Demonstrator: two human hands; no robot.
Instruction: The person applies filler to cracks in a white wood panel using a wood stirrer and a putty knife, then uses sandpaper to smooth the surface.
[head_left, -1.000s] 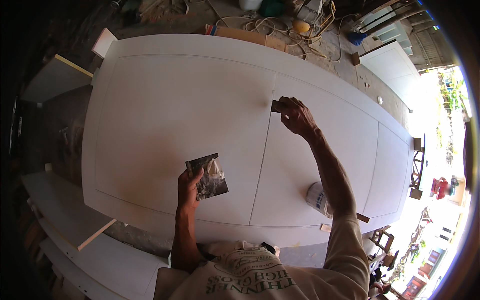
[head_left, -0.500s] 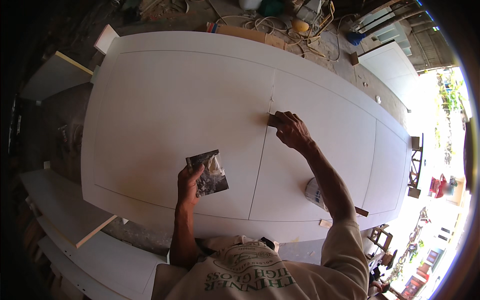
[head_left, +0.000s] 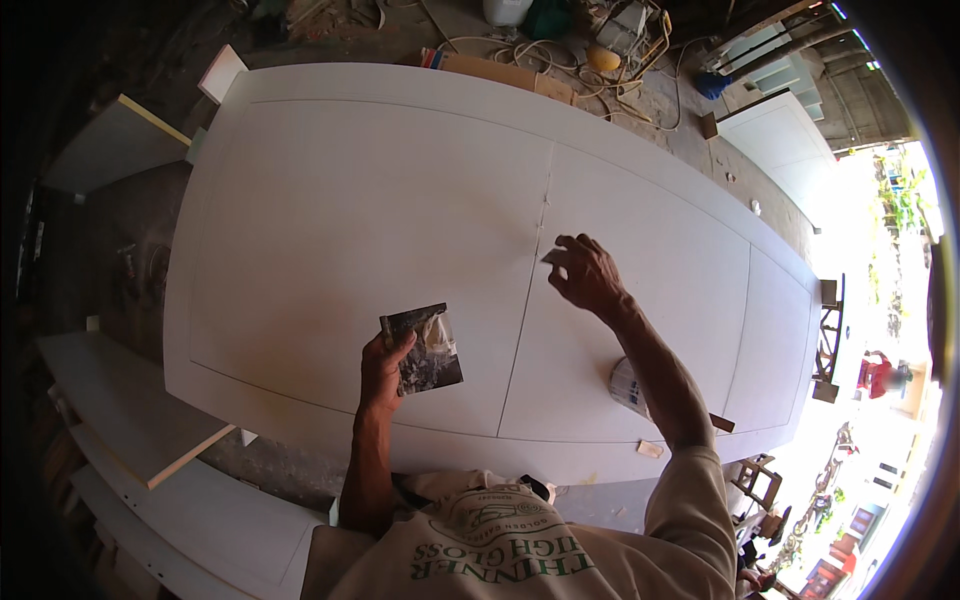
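A large white door panel [head_left: 350, 220] with thin grooves lies flat in front of me. My left hand [head_left: 382, 366] grips a dark, stained square plate [head_left: 428, 368] by its left edge, thumb on top. A dab of whitish putty [head_left: 438, 334] sits on that plate. My right hand [head_left: 588, 276] pinches a small putty scraper [head_left: 552, 257] just right of the long cross groove, seemingly a little above the panel. Traces of white filler [head_left: 543, 208] show along the groove's far part.
A white tub [head_left: 628, 384] stands on the panel under my right forearm, with a small beige scrap [head_left: 650, 449] nearby. More white boards [head_left: 120, 400] lie at the lower left. Hoses [head_left: 545, 50] and a cardboard piece [head_left: 505, 74] lie on the floor beyond the far edge.
My right hand has moved slightly right and nearer to me, the scraper coming away from the groove. My left hand with the plate has shifted slightly right.
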